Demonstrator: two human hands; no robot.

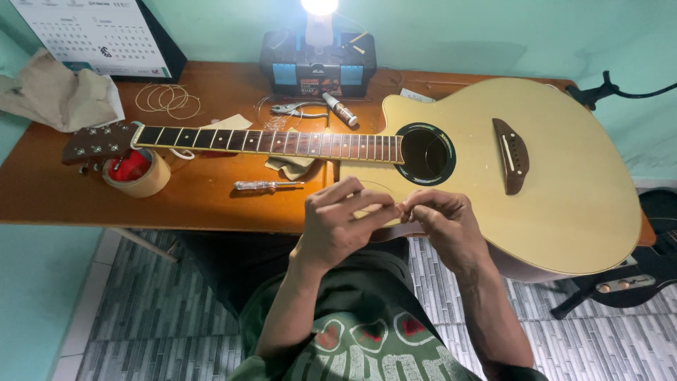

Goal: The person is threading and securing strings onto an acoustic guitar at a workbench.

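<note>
— Head view: what is seen at the back of the bench [42,197]?

— A white wall calendar [92,32] is propped at the left corner; a black-and-blue toolbox [317,69] is set under a lamp.

— And the materials?

— A glossy pale acoustic guitar [536,190] is laid across brown wood, coiled strings [168,99] nearby.

— The grip?

— The left hand [337,224] and right hand [446,227] are met fingertip to fingertip over the guitar's near edge; something tiny is pinched, too small to be told.

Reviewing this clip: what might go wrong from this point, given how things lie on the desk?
The guitar body overhangs the desk edge, so a bump might tip it. The left hand and right hand pinch something too small to identify; dropped, it would likely fall to the floor.
</note>
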